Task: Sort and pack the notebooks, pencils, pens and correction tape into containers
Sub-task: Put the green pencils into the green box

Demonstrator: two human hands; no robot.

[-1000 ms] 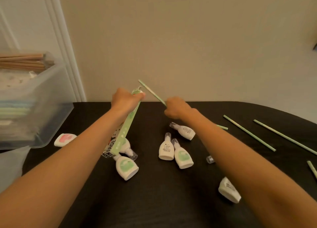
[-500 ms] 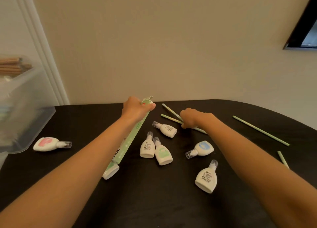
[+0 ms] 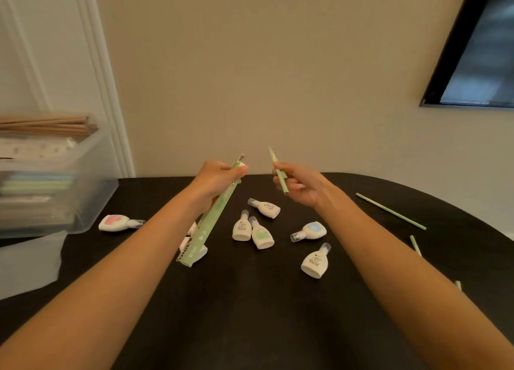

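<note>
kim: black table (image 3: pixel 250 314), beige wall behind. hands?
lee: left hand (image 3: pixel 215 179) grips green pencil box (image 3: pixel 211 225) near its open top, box tilted. right hand (image 3: pixel 299 184) pinches one green pencil (image 3: pixel 278 172), tip up, near the box mouth, not touching.
kim: rest?
lee: correction tapes (image 3: pixel 251 230) scattered on the table between the arms, pink one (image 3: pixel 114 222) far left. loose green pencils (image 3: pixel 389 211) lie at right. clear bin (image 3: pixel 91 174) at left holds wooden pencils (image 3: pixel 47 124) and stacked notebooks (image 3: pixel 33 186), blurred.
</note>
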